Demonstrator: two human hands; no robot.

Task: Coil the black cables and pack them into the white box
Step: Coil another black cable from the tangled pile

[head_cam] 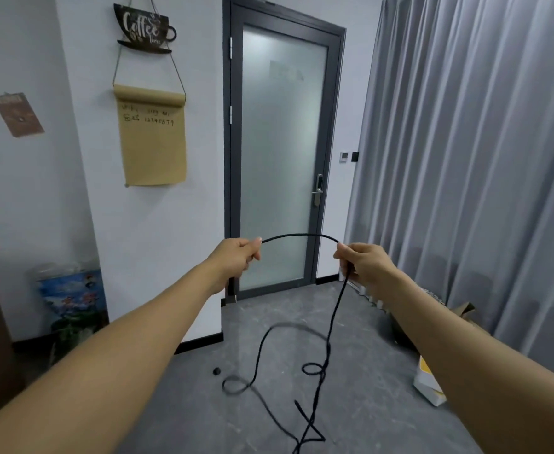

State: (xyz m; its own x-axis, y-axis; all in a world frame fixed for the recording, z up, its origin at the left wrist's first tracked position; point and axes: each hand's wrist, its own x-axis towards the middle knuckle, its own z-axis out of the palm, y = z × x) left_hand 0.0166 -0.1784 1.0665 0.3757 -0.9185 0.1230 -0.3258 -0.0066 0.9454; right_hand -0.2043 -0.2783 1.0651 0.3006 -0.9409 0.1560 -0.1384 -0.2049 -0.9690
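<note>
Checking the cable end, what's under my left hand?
A silver-tipped plug hangs just below the left hand from the black cable. The cable inside the fist is hidden.

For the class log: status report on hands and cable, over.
Left hand and right hand shut on thin black cable. Rest trails kinked on grey floor. No white box seen.

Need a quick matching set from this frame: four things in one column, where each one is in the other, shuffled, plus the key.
Things:
1. black cable
2. connector
3. kraft paper roll
4. small black round thing

Places:
A. hanging on the wall left of the door
B. lying on the floor near a cable loop
C. arched between the left hand and right hand
D. dangling below the left hand

Pairs: 1-C, 2-D, 3-A, 4-B
</note>
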